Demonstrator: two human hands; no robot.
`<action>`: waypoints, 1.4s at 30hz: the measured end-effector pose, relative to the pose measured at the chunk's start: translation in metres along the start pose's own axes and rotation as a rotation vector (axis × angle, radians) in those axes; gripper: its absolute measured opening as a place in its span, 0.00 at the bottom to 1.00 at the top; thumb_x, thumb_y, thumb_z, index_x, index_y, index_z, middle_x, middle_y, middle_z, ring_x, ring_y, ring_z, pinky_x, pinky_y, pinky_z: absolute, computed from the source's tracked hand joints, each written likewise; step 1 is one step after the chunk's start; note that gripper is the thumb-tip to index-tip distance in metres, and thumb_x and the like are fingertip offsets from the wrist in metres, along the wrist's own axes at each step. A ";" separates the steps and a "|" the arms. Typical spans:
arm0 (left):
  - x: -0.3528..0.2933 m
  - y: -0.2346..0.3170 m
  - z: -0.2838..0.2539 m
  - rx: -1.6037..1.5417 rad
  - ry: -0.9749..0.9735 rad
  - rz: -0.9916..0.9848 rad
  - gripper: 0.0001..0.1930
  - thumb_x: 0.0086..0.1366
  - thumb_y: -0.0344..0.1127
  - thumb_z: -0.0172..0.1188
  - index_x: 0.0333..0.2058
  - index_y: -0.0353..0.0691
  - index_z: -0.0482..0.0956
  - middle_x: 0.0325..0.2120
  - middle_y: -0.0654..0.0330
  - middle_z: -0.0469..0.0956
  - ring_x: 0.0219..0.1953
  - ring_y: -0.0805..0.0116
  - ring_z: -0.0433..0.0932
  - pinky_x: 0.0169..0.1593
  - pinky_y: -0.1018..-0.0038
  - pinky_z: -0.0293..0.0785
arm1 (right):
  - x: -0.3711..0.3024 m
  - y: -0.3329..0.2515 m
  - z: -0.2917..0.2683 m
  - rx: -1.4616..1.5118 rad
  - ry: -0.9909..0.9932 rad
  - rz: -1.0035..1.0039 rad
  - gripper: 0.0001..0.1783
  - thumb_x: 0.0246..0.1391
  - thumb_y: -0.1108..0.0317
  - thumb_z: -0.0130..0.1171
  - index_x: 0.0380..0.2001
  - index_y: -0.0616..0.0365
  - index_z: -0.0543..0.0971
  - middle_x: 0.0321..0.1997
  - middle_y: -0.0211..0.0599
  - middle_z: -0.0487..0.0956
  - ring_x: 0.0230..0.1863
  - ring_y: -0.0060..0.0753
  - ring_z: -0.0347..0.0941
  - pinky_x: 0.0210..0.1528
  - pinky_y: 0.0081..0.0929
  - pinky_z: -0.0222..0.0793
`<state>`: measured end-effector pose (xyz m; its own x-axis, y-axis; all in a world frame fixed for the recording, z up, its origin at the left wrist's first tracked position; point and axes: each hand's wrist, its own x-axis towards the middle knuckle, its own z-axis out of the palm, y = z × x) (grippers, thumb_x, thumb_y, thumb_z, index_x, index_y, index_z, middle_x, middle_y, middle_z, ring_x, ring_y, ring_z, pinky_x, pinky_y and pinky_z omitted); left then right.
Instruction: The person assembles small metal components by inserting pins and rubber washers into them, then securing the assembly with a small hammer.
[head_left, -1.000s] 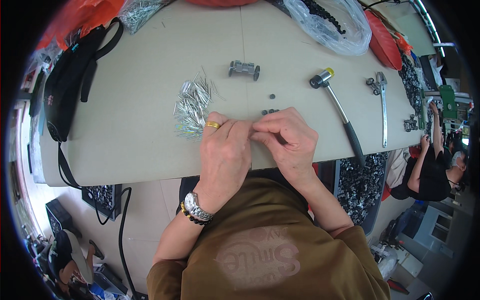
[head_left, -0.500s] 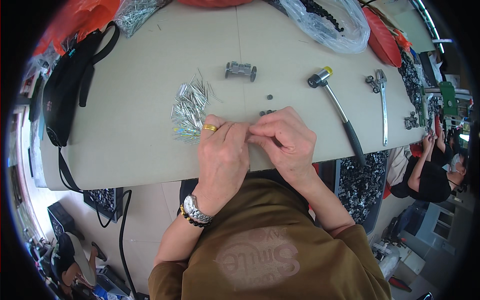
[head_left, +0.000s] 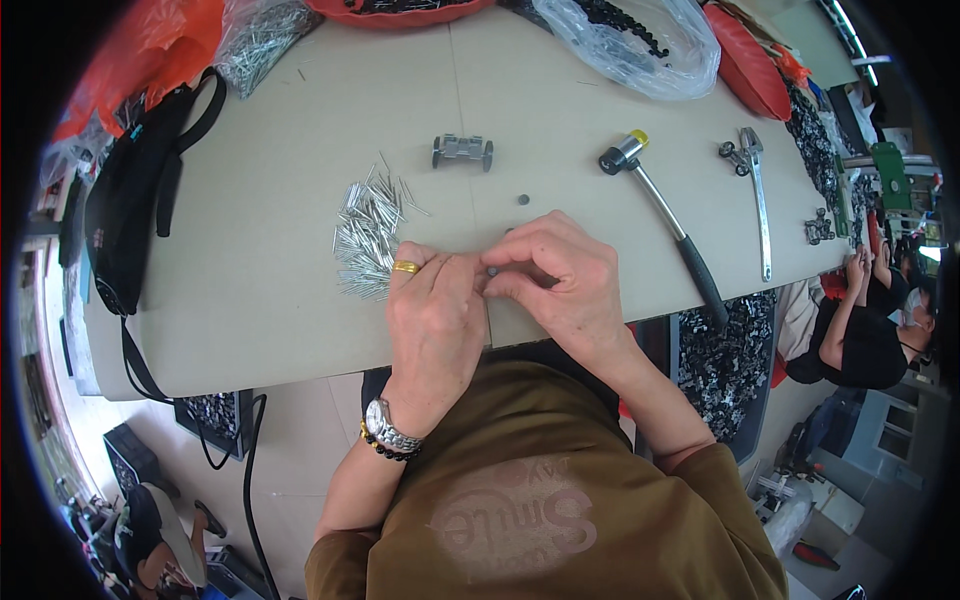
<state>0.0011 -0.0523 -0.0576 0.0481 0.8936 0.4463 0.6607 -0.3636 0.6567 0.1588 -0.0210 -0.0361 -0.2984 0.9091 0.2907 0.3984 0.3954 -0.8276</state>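
Observation:
Above the near edge of the table, my two hands meet at the fingertips. My right hand point(head_left: 568, 285) pinches a small dark grey round piece point(head_left: 492, 271) between thumb and forefinger. My left hand point(head_left: 435, 315) is closed against it, fingers curled; whatever it grips is hidden. A loose pile of thin silver metal pins point(head_left: 368, 230) lies just beyond my left hand. Farther off stands a small grey metal fixture point(head_left: 462, 150) with a round disc at each end. One more small dark grey round piece point(head_left: 523, 199) lies beyond my right hand.
A mallet point(head_left: 660, 205) and an adjustable wrench point(head_left: 757, 200) lie on the right. At the left is a black bag point(head_left: 145, 200) with a strap. Clear plastic bags point(head_left: 640, 45) and red trays point(head_left: 745, 65) line the far side. A bin of dark parts point(head_left: 725, 370) stands below the right edge.
The grey round piece now shows between my fingertips. My right hand covers the small pieces that lay beside it. The whole view has shifted slightly.

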 end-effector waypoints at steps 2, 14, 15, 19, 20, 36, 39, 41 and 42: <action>0.001 0.002 0.000 -0.004 0.012 -0.009 0.10 0.49 0.17 0.65 0.32 0.34 0.80 0.26 0.53 0.81 0.34 0.52 0.75 0.40 0.62 0.73 | 0.001 -0.006 -0.005 -0.004 0.010 0.043 0.16 0.38 0.77 0.77 0.34 0.57 0.84 0.34 0.35 0.81 0.37 0.38 0.77 0.35 0.33 0.75; 0.011 0.008 0.003 0.001 0.051 -0.027 0.09 0.48 0.19 0.69 0.28 0.38 0.84 0.25 0.63 0.75 0.37 0.61 0.69 0.43 0.66 0.67 | -0.005 0.053 -0.109 -0.926 0.208 0.170 0.27 0.50 0.73 0.69 0.55 0.51 0.79 0.46 0.39 0.77 0.47 0.47 0.71 0.51 0.42 0.70; 0.011 0.008 0.004 0.003 0.051 -0.024 0.09 0.48 0.19 0.69 0.28 0.38 0.84 0.25 0.63 0.75 0.37 0.61 0.69 0.43 0.66 0.67 | -0.005 0.055 -0.108 -0.924 0.211 0.170 0.27 0.50 0.73 0.69 0.55 0.51 0.79 0.46 0.39 0.77 0.47 0.47 0.71 0.51 0.42 0.70; 0.008 0.005 0.010 0.034 0.058 0.007 0.11 0.43 0.23 0.73 0.27 0.43 0.85 0.25 0.68 0.72 0.37 0.63 0.67 0.45 0.66 0.62 | -0.007 0.060 -0.099 -0.939 0.174 0.092 0.22 0.57 0.75 0.62 0.56 0.55 0.78 0.41 0.42 0.74 0.45 0.48 0.72 0.46 0.43 0.72; 0.008 0.005 0.009 0.042 0.061 -0.004 0.11 0.43 0.24 0.73 0.28 0.44 0.85 0.25 0.68 0.73 0.37 0.63 0.68 0.45 0.66 0.62 | -0.005 0.059 -0.096 -0.955 0.186 0.043 0.21 0.59 0.76 0.59 0.56 0.57 0.78 0.39 0.44 0.73 0.43 0.49 0.73 0.44 0.43 0.73; 0.005 0.009 0.007 0.121 0.047 0.016 0.08 0.47 0.26 0.72 0.29 0.43 0.85 0.25 0.69 0.73 0.37 0.63 0.68 0.45 0.65 0.62 | -0.024 -0.043 -0.076 -0.448 -0.374 0.035 0.27 0.61 0.76 0.57 0.64 0.57 0.72 0.41 0.41 0.75 0.31 0.50 0.79 0.29 0.42 0.78; 0.004 0.008 0.007 0.093 0.052 0.002 0.09 0.46 0.21 0.71 0.28 0.39 0.83 0.26 0.67 0.76 0.37 0.62 0.69 0.46 0.66 0.63 | -0.022 -0.045 -0.076 -0.481 -0.385 0.028 0.27 0.61 0.75 0.57 0.65 0.57 0.72 0.41 0.40 0.75 0.30 0.50 0.79 0.29 0.42 0.78; 0.004 0.008 0.006 0.088 0.050 0.003 0.09 0.46 0.20 0.70 0.26 0.39 0.82 0.26 0.67 0.76 0.37 0.62 0.69 0.47 0.66 0.64 | -0.020 -0.050 -0.078 -0.485 -0.385 0.021 0.27 0.61 0.75 0.58 0.65 0.57 0.72 0.41 0.40 0.75 0.30 0.50 0.79 0.29 0.42 0.78; 0.004 0.008 0.006 0.089 0.051 0.001 0.09 0.46 0.20 0.70 0.26 0.39 0.82 0.26 0.67 0.76 0.37 0.62 0.69 0.47 0.66 0.64 | -0.021 -0.054 -0.080 -0.453 -0.342 -0.012 0.27 0.61 0.75 0.58 0.64 0.58 0.72 0.41 0.40 0.75 0.30 0.49 0.79 0.29 0.42 0.78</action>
<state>0.0109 -0.0502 -0.0540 0.0119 0.8779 0.4787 0.7246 -0.3375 0.6009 0.2130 -0.0504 0.0407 -0.5392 0.8397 0.0643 0.7030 0.4909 -0.5146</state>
